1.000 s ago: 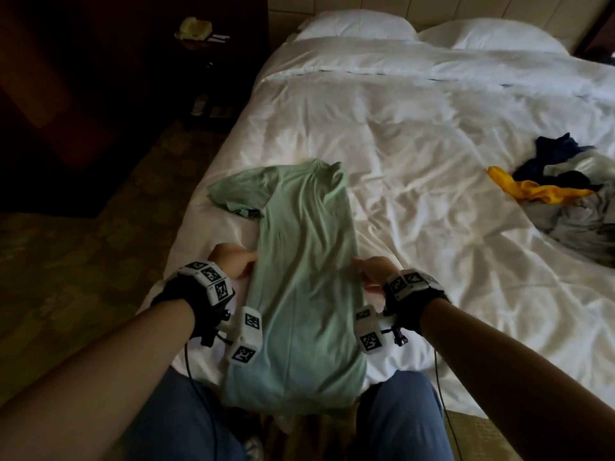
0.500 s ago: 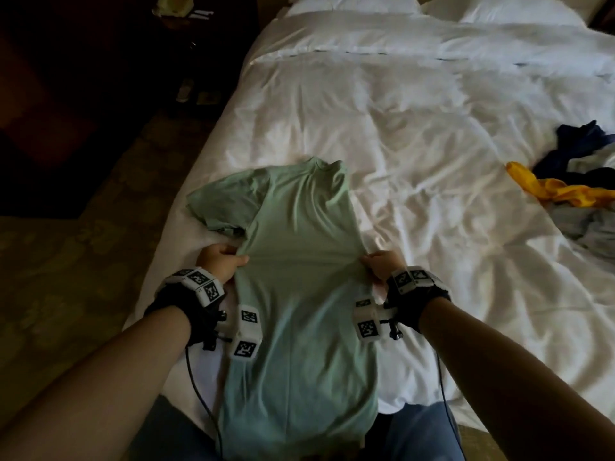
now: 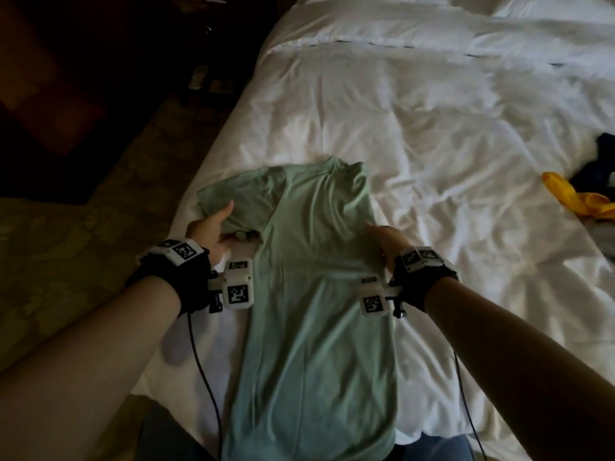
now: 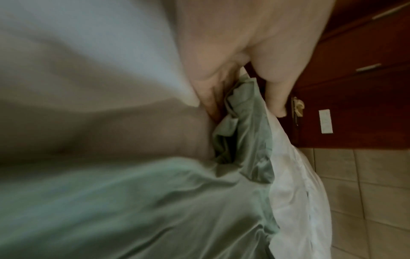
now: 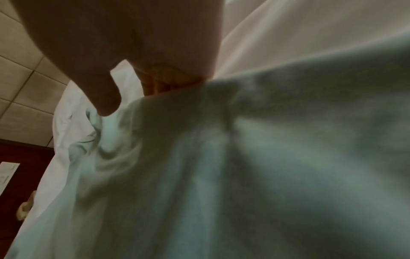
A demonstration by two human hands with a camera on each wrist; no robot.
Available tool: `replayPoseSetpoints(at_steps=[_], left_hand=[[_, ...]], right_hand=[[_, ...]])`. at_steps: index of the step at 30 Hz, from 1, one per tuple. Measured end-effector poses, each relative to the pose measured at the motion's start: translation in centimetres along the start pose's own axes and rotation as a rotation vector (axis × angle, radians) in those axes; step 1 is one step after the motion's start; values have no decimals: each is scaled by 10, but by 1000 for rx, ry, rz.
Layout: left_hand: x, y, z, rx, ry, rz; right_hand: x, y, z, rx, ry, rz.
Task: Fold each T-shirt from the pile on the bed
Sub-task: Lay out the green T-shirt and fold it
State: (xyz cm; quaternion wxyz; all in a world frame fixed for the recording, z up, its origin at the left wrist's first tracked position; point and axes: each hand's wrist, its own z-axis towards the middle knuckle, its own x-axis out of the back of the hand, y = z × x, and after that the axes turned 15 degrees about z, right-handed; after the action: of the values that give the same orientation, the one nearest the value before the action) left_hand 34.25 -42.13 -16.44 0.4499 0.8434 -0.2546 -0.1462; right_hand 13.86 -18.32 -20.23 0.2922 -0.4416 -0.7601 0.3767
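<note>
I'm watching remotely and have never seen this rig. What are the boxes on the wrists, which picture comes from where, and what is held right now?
No machine here: a person with bare hands, wearing black wrist straps with white tagged camera boxes. The wide picture comes from a head camera; the two blurry close-ups come from the wrists. A pale green cotton T-shirt lies lengthwise on the white rumpled bed cover. The left hand has its grip on the shirt's spread sleeve, thumb on top. The right hand holds the shirt's opposite edge, fingers tucked beneath. A heap of unfolded clothes, yellow and dark blue, waits at the right edge.

Dark wooden cabinet beside patterned carpet; beige tiled wall; white pillow far off.
</note>
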Motion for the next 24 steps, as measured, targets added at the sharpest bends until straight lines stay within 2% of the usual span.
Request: replayPoseSetpoints(at_steps=[4, 8, 10, 12, 14, 16, 18, 24], left_hand=[[2, 3, 20, 61, 55, 18], [7, 9, 57, -91, 244, 83], [3, 16, 43, -134, 319, 118], [3, 7, 33, -85, 340, 251], [7, -6, 30, -61, 383, 275], [17, -9, 43, 1, 334, 184], [34, -17, 88, 94, 233, 126], [19, 22, 53, 119, 5, 292]], right_hand=[[-13, -12, 9, 33, 28, 7], [-5, 3, 23, 72, 60, -4], [1, 17, 35, 86, 32, 29], [5, 24, 44, 79, 8, 56], [2, 18, 36, 56, 14, 102], [-1, 10, 34, 30, 34, 155], [-7, -2, 34, 20, 28, 156], [-25, -53, 45, 181, 41, 84]])
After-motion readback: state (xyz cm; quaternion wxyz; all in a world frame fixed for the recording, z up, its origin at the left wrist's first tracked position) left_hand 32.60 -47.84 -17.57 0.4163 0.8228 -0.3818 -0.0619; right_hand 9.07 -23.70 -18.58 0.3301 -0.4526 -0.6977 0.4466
